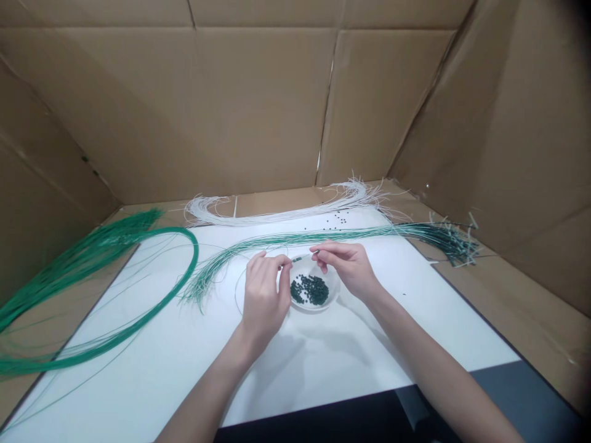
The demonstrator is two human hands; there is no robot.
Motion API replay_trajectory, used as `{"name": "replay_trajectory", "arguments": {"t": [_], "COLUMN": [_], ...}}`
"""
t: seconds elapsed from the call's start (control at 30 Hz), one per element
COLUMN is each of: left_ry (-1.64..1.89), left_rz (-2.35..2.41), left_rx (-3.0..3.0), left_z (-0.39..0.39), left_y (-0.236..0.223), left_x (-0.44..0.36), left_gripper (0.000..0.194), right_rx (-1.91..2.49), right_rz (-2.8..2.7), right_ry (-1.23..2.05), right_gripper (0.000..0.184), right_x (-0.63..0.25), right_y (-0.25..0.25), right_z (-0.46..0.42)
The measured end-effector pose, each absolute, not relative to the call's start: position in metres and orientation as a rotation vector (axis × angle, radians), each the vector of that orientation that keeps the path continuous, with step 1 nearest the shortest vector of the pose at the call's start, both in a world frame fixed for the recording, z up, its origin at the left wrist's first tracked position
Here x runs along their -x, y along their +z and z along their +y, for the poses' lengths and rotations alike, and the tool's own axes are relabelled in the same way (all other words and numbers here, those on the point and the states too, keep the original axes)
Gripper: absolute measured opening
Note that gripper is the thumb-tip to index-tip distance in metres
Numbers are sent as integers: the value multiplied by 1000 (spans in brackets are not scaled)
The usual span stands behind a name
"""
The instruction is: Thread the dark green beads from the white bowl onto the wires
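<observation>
Over the left side of a clear bowl (333, 296), my left hand (264, 288) is closed in a pinch on a thin green wire. Small dark beads (297, 259) show on the wire just beyond the fingertips, and a loop of it curves out left of the hand. Across the bowl, my right hand (348, 267) pinches what looks like one small dark bead between thumb and forefinger, a short distance from the wire's tip. Many loose dark green beads (310, 289) lie in the bowl beneath both hands.
A bundle of green wires (295, 237) with dark beaded ends stretches behind the bowl. Further back lies a white bundle (277, 218), near several scattered beads (340, 218). A large green coil (184, 277) sits at left. Cardboard walls (258, 111) enclose the white table (152, 381).
</observation>
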State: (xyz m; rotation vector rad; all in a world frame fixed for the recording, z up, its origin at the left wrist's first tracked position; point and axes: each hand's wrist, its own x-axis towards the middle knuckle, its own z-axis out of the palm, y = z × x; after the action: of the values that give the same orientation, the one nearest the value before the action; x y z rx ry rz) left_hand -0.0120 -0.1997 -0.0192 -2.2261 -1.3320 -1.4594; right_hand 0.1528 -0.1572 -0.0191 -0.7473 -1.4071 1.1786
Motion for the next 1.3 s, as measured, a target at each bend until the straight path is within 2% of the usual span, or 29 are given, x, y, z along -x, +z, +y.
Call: {"name": "replay_trajectory", "arguments": {"t": [0.33, 0.63, 0.8, 1.3], "left_ry": [-1385, -1260, -1227, -1259], "left_rz": [-1357, -1379, -1393, -1373], "left_rx": [2247, 2263, 2269, 2249], "left_z": [-200, -198, -197, -198], "left_y": [-19, -19, -20, -20], "left_x": [13, 14, 14, 15], "left_gripper": [12, 11, 10, 11], "right_rx": [817, 852, 830, 813], "right_rz": [-1506, -1796, -1872, -1908], "right_ry": [999, 475, 301, 228], "right_gripper": [11, 17, 18, 21], "right_x": [-154, -159, -160, -163], "right_y": [-12, -12, -14, -14], "right_z": [-160, -161, -160, -159]}}
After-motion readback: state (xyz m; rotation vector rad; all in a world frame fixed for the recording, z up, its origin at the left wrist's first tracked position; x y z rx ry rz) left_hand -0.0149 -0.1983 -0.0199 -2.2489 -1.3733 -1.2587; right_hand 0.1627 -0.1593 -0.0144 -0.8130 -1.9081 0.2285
